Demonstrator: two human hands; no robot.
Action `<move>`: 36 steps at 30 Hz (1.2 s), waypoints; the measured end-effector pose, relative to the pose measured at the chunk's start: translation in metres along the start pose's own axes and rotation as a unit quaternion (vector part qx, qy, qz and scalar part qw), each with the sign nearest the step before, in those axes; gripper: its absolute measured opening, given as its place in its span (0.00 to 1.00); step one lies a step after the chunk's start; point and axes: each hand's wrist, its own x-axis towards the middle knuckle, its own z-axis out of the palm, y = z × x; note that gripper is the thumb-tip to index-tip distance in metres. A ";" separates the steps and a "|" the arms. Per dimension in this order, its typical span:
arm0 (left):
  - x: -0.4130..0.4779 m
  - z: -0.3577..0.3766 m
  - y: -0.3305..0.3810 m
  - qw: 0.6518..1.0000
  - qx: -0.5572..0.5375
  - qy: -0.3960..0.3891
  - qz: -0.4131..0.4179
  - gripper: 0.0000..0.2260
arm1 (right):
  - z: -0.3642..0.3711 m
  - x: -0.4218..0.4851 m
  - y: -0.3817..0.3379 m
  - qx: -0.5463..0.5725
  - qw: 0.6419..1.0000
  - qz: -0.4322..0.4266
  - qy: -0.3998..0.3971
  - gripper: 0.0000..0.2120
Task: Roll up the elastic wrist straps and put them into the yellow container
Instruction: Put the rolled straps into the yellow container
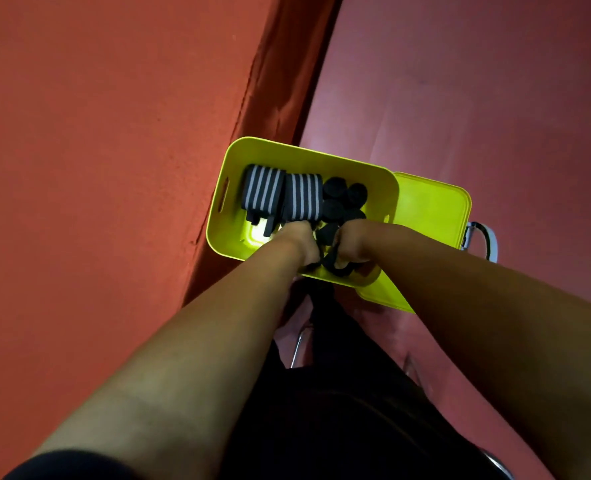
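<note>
Fingers on the left hand (299, 242) and right hand (354, 242) are curled in tight, both clamped on the same loose black strap (334, 263). It sits right between them, at the 6 o'clock end of the yellow box (218, 233) and just above the near rim. Its long axis looks roughly 12-to-6, though it's dark in there and I can't tell how much is already rolled. The striped rolls (263, 188) are up at 10 o'clock from the hands, the black rolls (344, 199) at 12 (all packed together). The only bare floor I see is at 9 o'clock, beside the left hand, so I'd guess that's the nearer hand for the drop.
</note>
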 end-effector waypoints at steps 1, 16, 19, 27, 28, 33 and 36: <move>0.003 0.003 0.001 1.000 0.006 -0.005 0.004 0.19 | 0.000 -0.002 -0.003 -0.021 1.000 -0.007 0.002 0.27; 0.029 0.023 -0.001 1.000 -0.007 -0.028 0.010 0.11 | -0.002 0.020 -0.014 -0.358 0.930 -0.070 -0.053 0.10; 0.029 0.016 -0.002 0.999 -0.010 -0.033 0.015 0.09 | -0.005 0.014 -0.016 -0.305 0.950 -0.049 -0.043 0.10; 0.007 -0.048 0.029 0.995 -0.086 -0.007 0.041 0.09 | -0.027 -0.023 0.017 -0.026 0.994 -0.035 0.098 0.07; 0.002 -0.059 0.038 0.995 -0.086 -0.002 0.040 0.10 | -0.033 -0.030 0.027 0.061 0.992 -0.033 0.105 0.08; -0.021 -0.106 0.095 0.993 -0.098 0.013 0.071 0.08 | -0.052 -0.051 0.082 0.354 0.918 -0.023 0.176 0.05; -0.033 -0.114 0.136 0.990 -0.072 0.034 0.119 0.06 | -0.044 -0.051 0.125 0.425 0.878 0.027 0.216 0.04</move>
